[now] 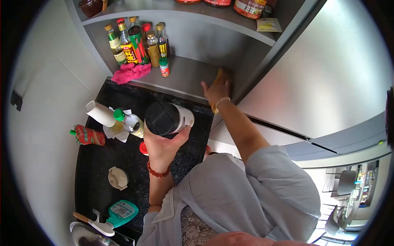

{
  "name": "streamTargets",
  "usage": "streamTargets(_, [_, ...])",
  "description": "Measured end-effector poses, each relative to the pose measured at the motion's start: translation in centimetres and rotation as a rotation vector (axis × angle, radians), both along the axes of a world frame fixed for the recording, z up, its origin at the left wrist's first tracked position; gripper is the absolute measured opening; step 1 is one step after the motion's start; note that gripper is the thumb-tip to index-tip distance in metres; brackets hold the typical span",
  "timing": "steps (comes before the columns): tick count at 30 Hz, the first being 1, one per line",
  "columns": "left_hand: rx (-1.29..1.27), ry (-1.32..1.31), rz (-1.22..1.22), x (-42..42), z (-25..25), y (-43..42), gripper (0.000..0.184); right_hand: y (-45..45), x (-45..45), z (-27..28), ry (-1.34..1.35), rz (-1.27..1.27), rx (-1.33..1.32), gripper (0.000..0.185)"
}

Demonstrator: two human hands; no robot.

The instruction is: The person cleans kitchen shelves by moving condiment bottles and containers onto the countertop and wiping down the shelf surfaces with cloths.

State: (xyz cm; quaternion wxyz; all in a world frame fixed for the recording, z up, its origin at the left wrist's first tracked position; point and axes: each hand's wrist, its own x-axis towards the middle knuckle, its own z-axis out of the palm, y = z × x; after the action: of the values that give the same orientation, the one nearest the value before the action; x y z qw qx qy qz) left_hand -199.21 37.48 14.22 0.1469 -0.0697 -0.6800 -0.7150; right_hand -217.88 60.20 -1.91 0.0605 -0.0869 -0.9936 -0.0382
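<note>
My left hand (162, 143), with a red bead bracelet at the wrist, is wrapped round a white jar with a black lid (163, 119) above the black counter. Inside the lower shelf, my right hand (217, 91) presses toward the right wall, somewhat blurred by motion. Yellow cloth (221, 76) shows past its fingers and below the wrist; most of it is hidden under the palm. On the same shelf, left of this hand, stand a small green-capped shaker (164, 67) and several sauce bottles (154, 49). A pink rag (131, 74) lies in front of the bottles.
The black counter (92, 164) holds a white cup (100, 113), a green-capped bottle (132, 124), a red squeeze pouch (90, 136), a beige lid (118, 178) and a teal bottle (122, 213). Jars (248, 7) stand on the upper shelf. A shiny door panel (320, 82) rises at the right.
</note>
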Motion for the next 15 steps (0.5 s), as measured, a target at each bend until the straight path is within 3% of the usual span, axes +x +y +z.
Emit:
streamTargets(3, [-0.115, 0.122, -0.101, 0.2, -0.9, -1.3, 0.056, -3.3, 8.0, 4.1, -0.107, 0.047, 0.161, 0.084])
streamTargets(6, [-0.120, 0.180, -0.060, 0.8, -1.7, -1.5, 0.057, -2.2, 4.9, 0.5, 0.075, -0.045, 0.142, 0.082])
streamTargets(8, [-0.099, 0.076, -0.116, 2.1, -2.4, -1.5, 0.057, -1.2, 1.3, 2.3, 0.033, -0.106, -0.092, 0.081])
streamTargets(11, [-0.088, -0.008, -0.186, 3.9, -4.8, -1.5, 0.059, -0.6, -2.5, 3.8, 0.052, -0.202, -0.217, 0.077])
streamTargets(13, [-0.034, -0.083, -0.258, 5.1, -7.2, -1.4, 0.061, -0.5, -2.3, 2.4, 0.116, -0.106, -0.211, 0.070])
streamTargets(15, [-0.006, -0.190, -0.325, 5.5, -8.2, -1.0, 0.062, 0.0, 0.0, -0.2, 0.224, 0.155, -0.195, 0.062])
